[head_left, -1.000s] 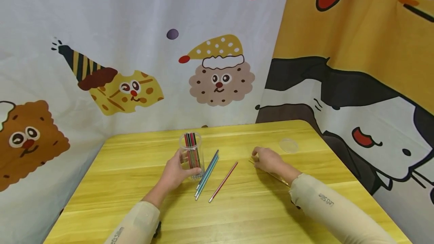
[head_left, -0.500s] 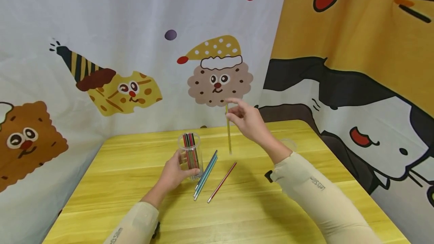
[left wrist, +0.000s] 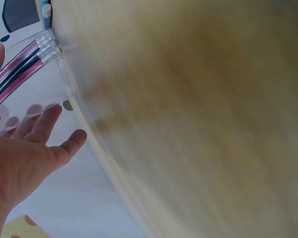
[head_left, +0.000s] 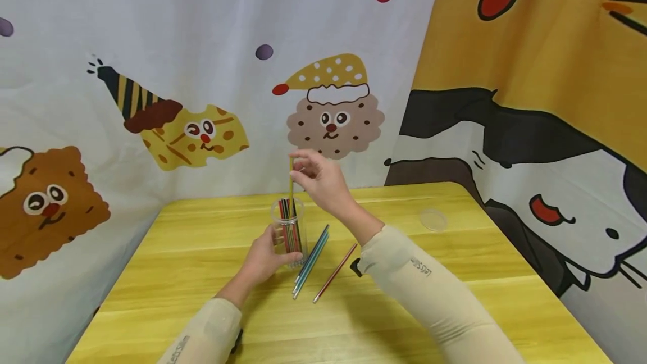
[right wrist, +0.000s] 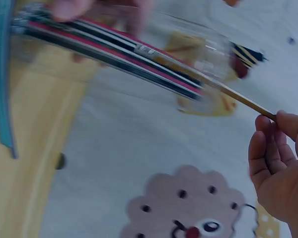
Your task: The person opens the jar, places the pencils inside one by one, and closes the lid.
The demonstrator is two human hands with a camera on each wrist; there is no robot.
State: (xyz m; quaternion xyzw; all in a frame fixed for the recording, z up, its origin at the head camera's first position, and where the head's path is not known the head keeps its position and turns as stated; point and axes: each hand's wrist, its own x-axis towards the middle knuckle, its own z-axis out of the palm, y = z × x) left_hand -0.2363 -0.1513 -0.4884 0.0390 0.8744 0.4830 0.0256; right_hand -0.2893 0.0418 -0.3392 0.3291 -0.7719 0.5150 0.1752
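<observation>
My left hand (head_left: 265,254) grips the side of a clear plastic jar (head_left: 302,209), which stands upright on the table. Inside it is a bundle of pencils (head_left: 288,235), mainly black and red. Above the jar, my right hand (head_left: 323,181) pinches a gold pencil (head_left: 291,181) near its top between thumb and fingers. The right wrist view shows the lower part of this pencil (right wrist: 243,99) inside the jar's mouth, silver end down. In the left wrist view, my left fingers (left wrist: 49,116) lie around the clear wall, with pencil ends at the jar's base.
Several blue pencils (head_left: 310,263) lie together just right of the jar. A single red pencil (head_left: 335,273) lies farther right, partly under the right forearm in view. A clear round lid (head_left: 433,219) rests at the table's back right. A printed curtain (head_left: 227,27) hangs behind the table (head_left: 192,240).
My right hand took the gold pencil from the right side of the table, raised it upright and moved it left into the jar. The left hand stays on the jar.
</observation>
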